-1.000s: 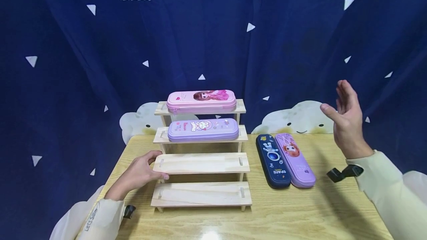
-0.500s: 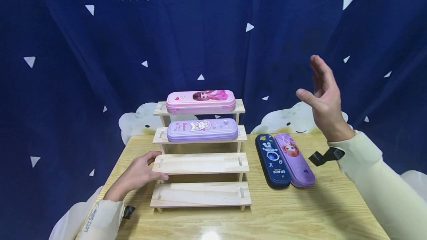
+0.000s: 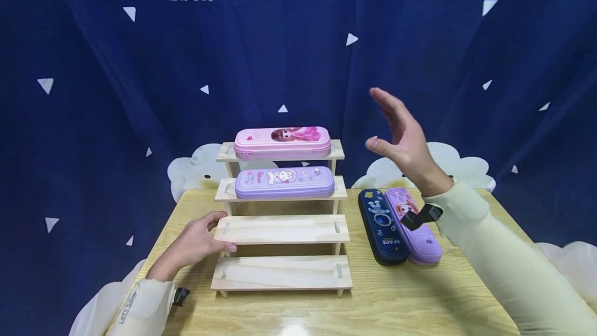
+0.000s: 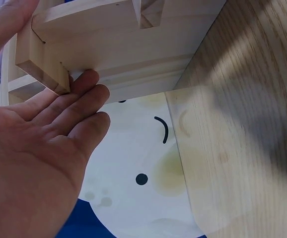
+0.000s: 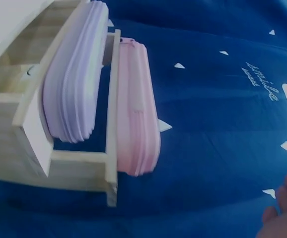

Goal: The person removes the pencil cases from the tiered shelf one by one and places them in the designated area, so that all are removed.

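A stepped wooden display rack (image 3: 282, 228) stands on the table. My left hand (image 3: 196, 245) grips the left end of its third tier from the top; in the left wrist view the fingers (image 4: 86, 106) curl around the end of the wood. On the top tier lies a pink pencil case (image 3: 261, 141) with a doll picture, and on the tier below a lilac pencil case (image 3: 252, 183) with a rabbit. My right hand (image 3: 406, 144) is raised in the air right of the rack, fingers apart from the thumb, holding nothing.
A navy space pencil case (image 3: 381, 227) and a purple pencil case (image 3: 426, 242) lie side by side on the table (image 3: 396, 299), right of the rack. The right forearm partly covers the purple one. A dark blue curtain (image 3: 298, 56) hangs behind.
My right hand has moved left through the air, from beyond the right-hand cases to a place above them and nearer the rack. The left hand keeps its grip; rack and cases stay put.
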